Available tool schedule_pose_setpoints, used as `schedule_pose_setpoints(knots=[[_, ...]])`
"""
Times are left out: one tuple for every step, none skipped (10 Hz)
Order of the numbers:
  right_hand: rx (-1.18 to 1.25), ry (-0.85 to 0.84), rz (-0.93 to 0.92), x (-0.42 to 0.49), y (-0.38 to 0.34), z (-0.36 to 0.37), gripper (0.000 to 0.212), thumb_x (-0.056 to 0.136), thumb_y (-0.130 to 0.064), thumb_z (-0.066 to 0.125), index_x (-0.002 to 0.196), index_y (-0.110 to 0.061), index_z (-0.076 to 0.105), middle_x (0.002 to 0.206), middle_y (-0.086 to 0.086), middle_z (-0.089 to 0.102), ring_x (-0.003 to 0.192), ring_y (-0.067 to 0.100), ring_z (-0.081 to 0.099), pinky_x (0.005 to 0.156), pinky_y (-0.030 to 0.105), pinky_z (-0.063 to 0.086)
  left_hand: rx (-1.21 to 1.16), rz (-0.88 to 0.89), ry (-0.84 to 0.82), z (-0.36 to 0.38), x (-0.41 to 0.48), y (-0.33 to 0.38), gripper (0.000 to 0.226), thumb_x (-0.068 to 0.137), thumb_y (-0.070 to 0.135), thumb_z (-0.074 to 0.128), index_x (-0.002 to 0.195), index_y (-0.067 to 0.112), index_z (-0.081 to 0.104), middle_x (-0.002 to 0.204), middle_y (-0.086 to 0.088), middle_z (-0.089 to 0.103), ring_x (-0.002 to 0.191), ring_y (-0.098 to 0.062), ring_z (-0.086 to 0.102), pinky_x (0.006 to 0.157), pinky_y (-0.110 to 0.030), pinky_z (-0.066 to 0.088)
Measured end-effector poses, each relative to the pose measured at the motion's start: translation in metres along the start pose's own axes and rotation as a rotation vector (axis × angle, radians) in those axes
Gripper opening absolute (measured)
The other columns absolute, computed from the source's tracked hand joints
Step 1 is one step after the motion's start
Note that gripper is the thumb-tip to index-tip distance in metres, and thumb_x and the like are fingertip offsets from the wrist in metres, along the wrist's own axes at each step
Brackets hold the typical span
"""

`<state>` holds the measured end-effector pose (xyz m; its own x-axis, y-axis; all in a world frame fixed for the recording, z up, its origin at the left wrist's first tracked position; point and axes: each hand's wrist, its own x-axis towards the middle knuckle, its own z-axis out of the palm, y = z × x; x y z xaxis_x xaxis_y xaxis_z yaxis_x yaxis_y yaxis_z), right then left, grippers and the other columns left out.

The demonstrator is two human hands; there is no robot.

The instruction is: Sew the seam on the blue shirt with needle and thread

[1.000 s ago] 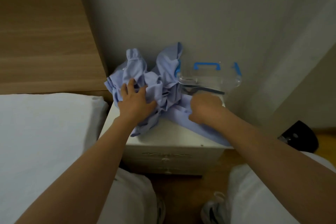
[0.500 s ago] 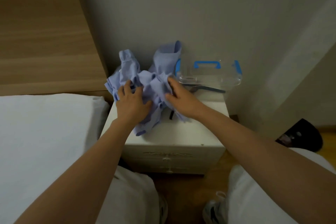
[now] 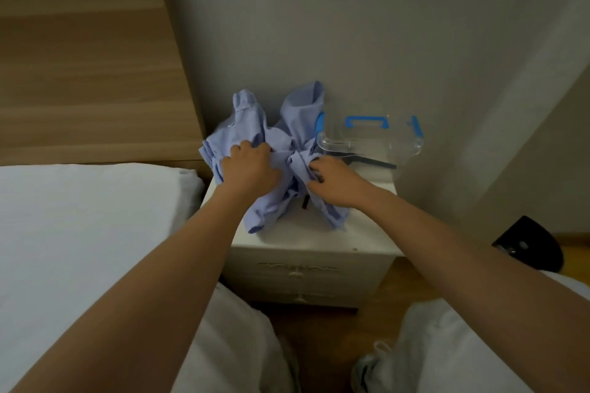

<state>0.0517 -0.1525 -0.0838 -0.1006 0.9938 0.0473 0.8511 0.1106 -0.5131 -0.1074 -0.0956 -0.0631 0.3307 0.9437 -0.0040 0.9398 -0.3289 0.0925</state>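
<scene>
Fingers (image 3: 247, 147) half buried, shirt (image 3: 245, 118) tightly bunched

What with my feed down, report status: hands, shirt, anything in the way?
Left hand and right hand both grip the blue shirt. Shirt bunched on white nightstand; no needle or thread seen. Clear plastic box close at right.

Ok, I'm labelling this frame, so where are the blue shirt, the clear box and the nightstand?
blue shirt (image 3: 249, 124): head view, bunched cloth at its upper left.
clear box (image 3: 367, 140): head view, transparent lid below the blue handle.
nightstand (image 3: 303, 238): head view, bare top near its front edge.
</scene>
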Motion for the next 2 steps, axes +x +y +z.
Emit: schedule_pose_setpoints(knots=[[-0.087,-0.070,0.041,-0.015,-0.010,-0.018,0.039,0.091,-0.009,0.054,0.059,-0.016,0.032,0.062,0.000,0.035,0.055,0.012,0.033,0.055,0.025,0.030,0.027,0.000,0.001,-0.011,-0.002,0.006,0.050,0.095,0.045,0.046,0.136,0.015,0.046,0.132,-0.017,0.049,0.122,-0.036,0.044,0.094,-0.043,0.038],[-0.019,-0.003,0.002,-0.033,-0.018,-0.048,0.017,0.093,-0.016,0.055,0.086,-0.003,0.063,0.085,0.012,0.063,0.076,0.025,0.057,0.070,0.035,0.046,-0.012,-0.017,-0.087,-0.031,-0.006,0.021,0.056,0.097,0.048,0.043,0.142,0.016,0.039,0.140,-0.015,0.045,0.130,-0.033,0.040,0.100,-0.041,0.036]])
